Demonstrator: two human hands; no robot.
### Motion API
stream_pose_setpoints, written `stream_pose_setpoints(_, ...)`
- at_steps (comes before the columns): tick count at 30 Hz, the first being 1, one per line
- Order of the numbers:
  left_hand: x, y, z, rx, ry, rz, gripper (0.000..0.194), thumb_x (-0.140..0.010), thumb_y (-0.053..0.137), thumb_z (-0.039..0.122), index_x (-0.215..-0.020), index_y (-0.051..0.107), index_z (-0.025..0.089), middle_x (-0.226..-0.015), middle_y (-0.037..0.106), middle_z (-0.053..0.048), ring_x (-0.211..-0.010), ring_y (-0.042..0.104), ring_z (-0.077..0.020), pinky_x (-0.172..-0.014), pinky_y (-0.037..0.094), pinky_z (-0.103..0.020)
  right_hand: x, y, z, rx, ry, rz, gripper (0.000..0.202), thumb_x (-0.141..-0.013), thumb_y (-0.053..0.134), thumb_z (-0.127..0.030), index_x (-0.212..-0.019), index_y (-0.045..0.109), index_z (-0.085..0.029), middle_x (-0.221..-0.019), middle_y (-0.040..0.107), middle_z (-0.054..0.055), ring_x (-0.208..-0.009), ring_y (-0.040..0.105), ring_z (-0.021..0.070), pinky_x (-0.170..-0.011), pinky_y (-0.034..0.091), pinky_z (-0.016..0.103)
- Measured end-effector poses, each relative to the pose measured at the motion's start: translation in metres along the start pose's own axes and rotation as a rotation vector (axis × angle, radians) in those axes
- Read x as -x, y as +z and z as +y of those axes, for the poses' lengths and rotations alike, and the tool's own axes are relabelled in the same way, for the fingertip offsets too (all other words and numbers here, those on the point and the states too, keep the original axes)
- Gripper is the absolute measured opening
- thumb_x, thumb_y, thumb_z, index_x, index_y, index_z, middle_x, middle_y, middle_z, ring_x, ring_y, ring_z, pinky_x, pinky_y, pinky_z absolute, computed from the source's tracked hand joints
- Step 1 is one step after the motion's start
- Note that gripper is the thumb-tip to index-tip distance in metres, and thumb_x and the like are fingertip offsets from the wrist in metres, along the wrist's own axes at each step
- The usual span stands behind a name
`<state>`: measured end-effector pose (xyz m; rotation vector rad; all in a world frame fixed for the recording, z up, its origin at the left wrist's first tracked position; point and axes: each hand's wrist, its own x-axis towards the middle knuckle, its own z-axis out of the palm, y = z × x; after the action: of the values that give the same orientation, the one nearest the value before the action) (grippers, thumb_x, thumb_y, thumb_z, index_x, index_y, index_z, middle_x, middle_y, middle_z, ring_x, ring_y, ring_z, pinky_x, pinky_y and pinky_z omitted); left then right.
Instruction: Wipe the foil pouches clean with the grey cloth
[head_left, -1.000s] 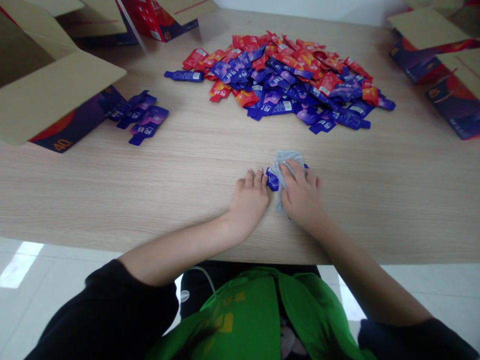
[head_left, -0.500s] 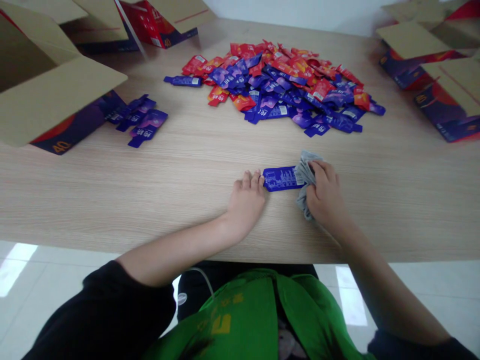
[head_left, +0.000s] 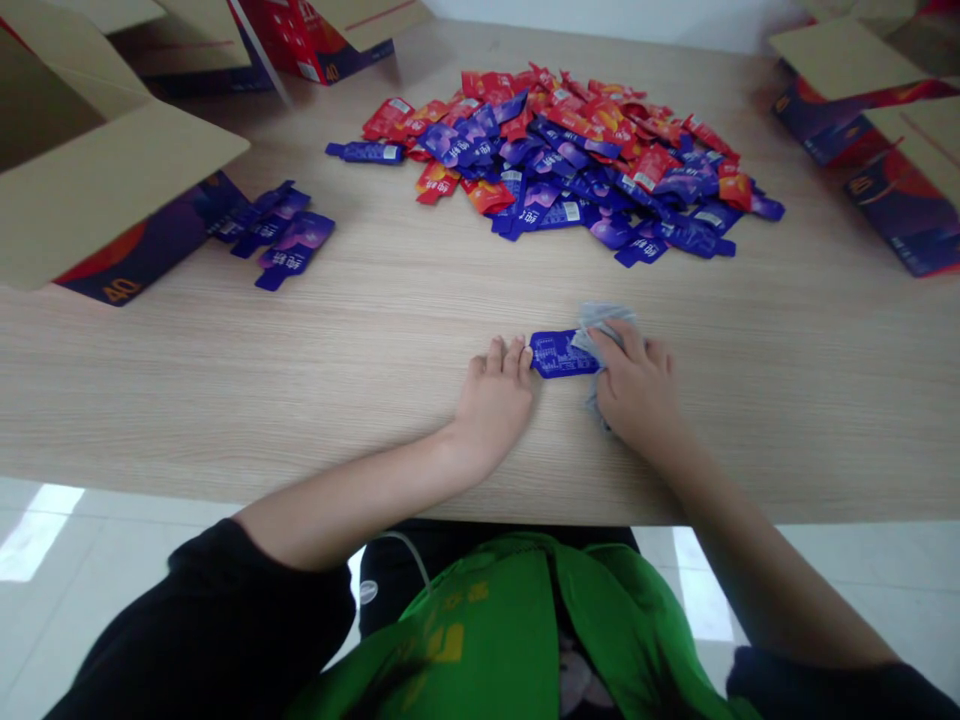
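Note:
A blue sachet (head_left: 559,354) with white print lies flat on the table before me. The fingertips of my left hand (head_left: 496,392) hold down its narrow left end against the wood. In my right hand (head_left: 639,378) is a bunched grey cloth (head_left: 604,318), pressed onto the sachet's right part, which cloth and fingers hide. Beyond both hands spreads a pile of blue sachets (head_left: 536,205) and red sachets (head_left: 652,165). More blue sachets (head_left: 298,245) lie in a small group at the left, beside an open box.
The open carton (head_left: 150,245) at the left has wide flaps reaching over the table (head_left: 405,300). Another red carton (head_left: 289,40) stands behind it. At the right edge are more open cartons (head_left: 904,215). The table's front edge runs close to my body.
My right hand has slid the grey cloth leftward along the sachet, covering more of it, including the barcode. My left hand stays at the narrow end. The view has shifted slightly.

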<state>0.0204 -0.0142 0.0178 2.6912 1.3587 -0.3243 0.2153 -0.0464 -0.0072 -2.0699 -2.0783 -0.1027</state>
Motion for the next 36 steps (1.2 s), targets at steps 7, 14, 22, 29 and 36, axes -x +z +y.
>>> stream_pose_setpoints(7, 0.002, -0.001, 0.003, 0.007, -0.02, -0.012, 0.059, -0.104, 0.033, 0.011, -0.161, 0.033, -0.002, -0.171, 0.026, -0.019, -0.156, 0.032, -0.0411, -0.115, 0.043, -0.05, 0.004, -0.004, 0.034, 0.001, 0.072, -0.025, 0.058, -0.091, 0.042, -0.017, -0.146, 0.059, -0.023, -0.147, 0.057, 0.015, -0.113, 0.058, 0.0355, -0.093, 0.049, 0.055)
stream_pose_setpoints(14, 0.001, 0.005, 0.004, -0.002, -0.02, 0.046, 0.056, -0.106, 0.032, 0.014, -0.16, 0.037, -0.001, -0.17, 0.028, -0.019, -0.154, 0.035, -0.0408, -0.113, 0.045, -0.051, 0.003, -0.008, -0.016, -0.106, -0.122, 0.039, 0.059, -0.092, 0.043, -0.012, -0.148, 0.059, -0.022, -0.153, 0.052, 0.014, -0.119, 0.053, 0.0343, -0.099, 0.044, 0.054)
stream_pose_setpoints(22, 0.0, 0.0, 0.003, -0.007, -0.005, 0.016, 0.055, -0.106, 0.03, 0.009, -0.159, 0.039, 0.0, -0.169, 0.031, -0.02, -0.153, 0.038, -0.0399, -0.111, 0.048, -0.048, 0.021, -0.002, -0.022, -0.042, -0.141, -0.053, 0.055, -0.091, 0.048, -0.009, -0.137, 0.07, -0.028, -0.153, 0.055, 0.007, -0.119, 0.05, 0.0335, -0.096, 0.042, 0.05)
stream_pose_setpoints(29, 0.0, -0.003, 0.002, -0.003, -0.008, 0.017, 0.056, -0.104, 0.031, 0.006, -0.159, 0.039, -0.001, -0.168, 0.033, -0.021, -0.152, 0.039, -0.0408, -0.108, 0.049, -0.048, 0.035, -0.005, 0.017, -0.122, 0.006, 0.007, 0.052, -0.09, 0.044, -0.01, -0.129, 0.075, -0.023, -0.145, 0.059, 0.012, -0.116, 0.055, 0.0343, -0.095, 0.048, 0.055)
stream_pose_setpoints(36, 0.001, 0.008, 0.004, -0.001, -0.027, 0.076, 0.058, -0.103, 0.029, 0.006, -0.159, 0.039, 0.0, -0.168, 0.033, -0.021, -0.152, 0.039, -0.041, -0.109, 0.046, -0.05, 0.004, -0.02, 0.035, -0.289, -0.017, 0.013, 0.057, -0.085, 0.04, -0.006, -0.125, 0.077, -0.024, -0.138, 0.063, 0.012, -0.125, 0.058, 0.0332, -0.103, 0.049, 0.056)
